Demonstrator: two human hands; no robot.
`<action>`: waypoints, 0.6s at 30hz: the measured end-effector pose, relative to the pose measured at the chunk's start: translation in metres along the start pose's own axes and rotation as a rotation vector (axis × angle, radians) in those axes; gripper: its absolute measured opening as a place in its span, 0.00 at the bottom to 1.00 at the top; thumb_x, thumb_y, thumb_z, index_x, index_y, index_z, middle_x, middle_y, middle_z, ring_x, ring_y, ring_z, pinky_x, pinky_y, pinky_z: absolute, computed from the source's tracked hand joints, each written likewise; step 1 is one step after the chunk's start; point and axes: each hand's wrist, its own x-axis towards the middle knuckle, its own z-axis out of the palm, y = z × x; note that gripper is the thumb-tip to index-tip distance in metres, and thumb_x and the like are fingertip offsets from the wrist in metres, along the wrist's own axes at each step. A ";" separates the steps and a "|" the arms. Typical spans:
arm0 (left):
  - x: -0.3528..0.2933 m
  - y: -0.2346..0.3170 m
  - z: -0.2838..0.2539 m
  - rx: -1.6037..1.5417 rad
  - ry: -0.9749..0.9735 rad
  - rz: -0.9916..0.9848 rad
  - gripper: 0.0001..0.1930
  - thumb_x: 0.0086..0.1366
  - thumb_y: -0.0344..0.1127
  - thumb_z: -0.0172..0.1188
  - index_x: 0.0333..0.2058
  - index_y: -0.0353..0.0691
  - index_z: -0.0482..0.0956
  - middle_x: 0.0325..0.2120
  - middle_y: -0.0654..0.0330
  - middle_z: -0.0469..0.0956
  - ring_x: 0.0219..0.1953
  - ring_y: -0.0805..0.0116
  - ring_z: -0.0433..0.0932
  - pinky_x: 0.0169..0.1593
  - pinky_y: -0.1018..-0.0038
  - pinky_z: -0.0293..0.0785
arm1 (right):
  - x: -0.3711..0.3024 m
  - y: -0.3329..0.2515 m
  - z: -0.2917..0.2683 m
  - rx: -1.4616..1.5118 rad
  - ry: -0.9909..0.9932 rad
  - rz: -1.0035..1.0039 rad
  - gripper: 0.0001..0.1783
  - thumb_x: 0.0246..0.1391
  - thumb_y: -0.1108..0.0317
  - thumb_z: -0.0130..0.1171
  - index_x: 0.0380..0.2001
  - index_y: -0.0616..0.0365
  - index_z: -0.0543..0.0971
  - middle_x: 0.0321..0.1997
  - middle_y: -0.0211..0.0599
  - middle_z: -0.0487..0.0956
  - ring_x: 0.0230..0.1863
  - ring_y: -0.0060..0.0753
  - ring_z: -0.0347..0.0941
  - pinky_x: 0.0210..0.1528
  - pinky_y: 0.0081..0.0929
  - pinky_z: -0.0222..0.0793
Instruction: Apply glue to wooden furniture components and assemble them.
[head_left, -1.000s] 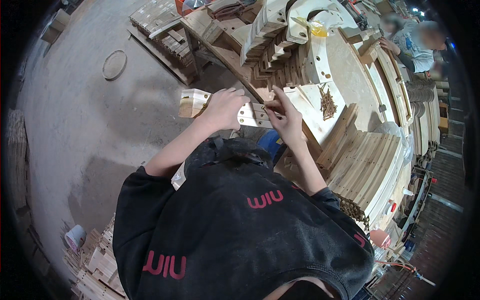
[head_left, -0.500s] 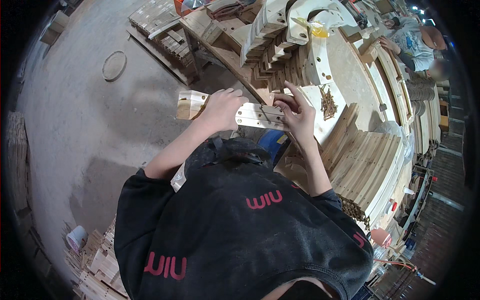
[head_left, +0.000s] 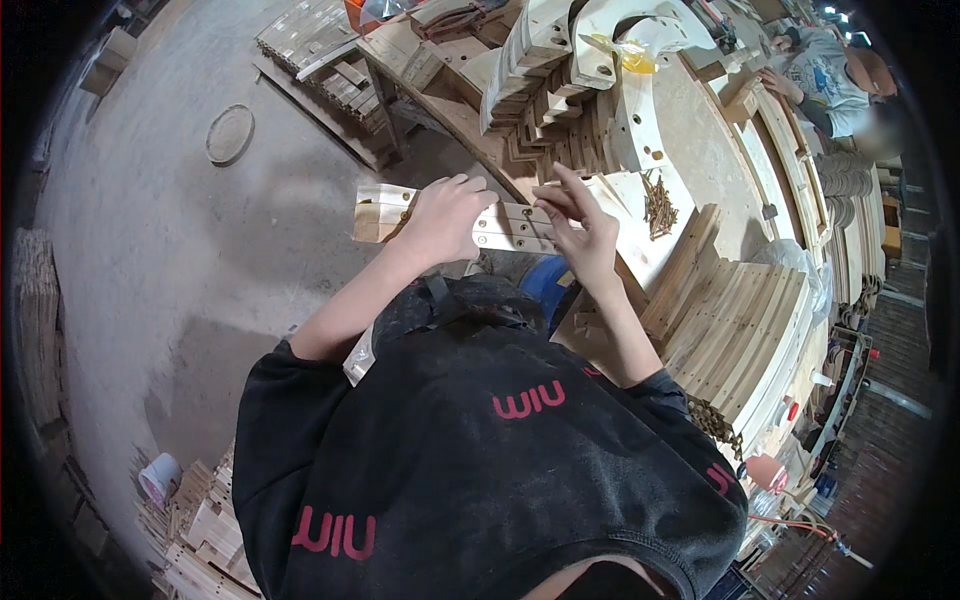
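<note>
My left hand (head_left: 446, 222) is closed over a bundle of pale wooden strips (head_left: 515, 228) held side by side, with rows of holes along their faces. Some holes show dark or brassy centres. The bundle's left end sticks out past my wrist. My right hand (head_left: 583, 228) is over the bundle's right end, its thumb and bent fingers drawn together at the wood near a hole, with one finger raised. Whatever lies between those fingertips is too small to make out. Just right of it, a pile of brass-coloured screws (head_left: 658, 207) rests on a pale board (head_left: 672, 190).
Curved wooden parts (head_left: 555, 90) are stacked on the bench beyond my hands, with a yellow-marked plastic bag (head_left: 637, 58) on them. More slats (head_left: 735, 320) stand in a row at the right. A blue drum (head_left: 545, 280) sits below. Another person (head_left: 830, 85) works at far right.
My right hand has shifted slightly left and up along the strips, its fingers drawn closer to the holes. My left hand keeps its hold.
</note>
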 end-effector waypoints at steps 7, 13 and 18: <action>0.003 0.000 -0.001 0.008 -0.002 -0.002 0.29 0.30 0.33 0.68 0.39 0.40 0.76 0.33 0.59 0.71 0.41 0.59 0.73 0.44 0.66 0.72 | -0.002 0.013 0.004 -0.030 0.004 -0.039 0.28 0.48 0.84 0.55 0.55 0.59 0.68 0.38 0.43 0.81 0.42 0.29 0.79 0.42 0.24 0.75; 0.004 -0.001 0.000 -0.016 0.029 0.002 0.28 0.31 0.32 0.67 0.40 0.41 0.76 0.32 0.59 0.71 0.40 0.58 0.73 0.43 0.66 0.72 | 0.001 0.011 -0.001 -0.045 0.023 -0.011 0.27 0.49 0.85 0.54 0.54 0.60 0.68 0.38 0.43 0.81 0.42 0.28 0.79 0.42 0.24 0.75; 0.003 -0.003 -0.001 -0.029 0.026 -0.019 0.27 0.33 0.30 0.65 0.39 0.41 0.76 0.32 0.59 0.71 0.40 0.58 0.73 0.43 0.65 0.72 | 0.001 0.014 -0.022 0.004 0.056 0.051 0.24 0.51 0.86 0.51 0.53 0.63 0.68 0.39 0.44 0.80 0.43 0.30 0.78 0.46 0.24 0.74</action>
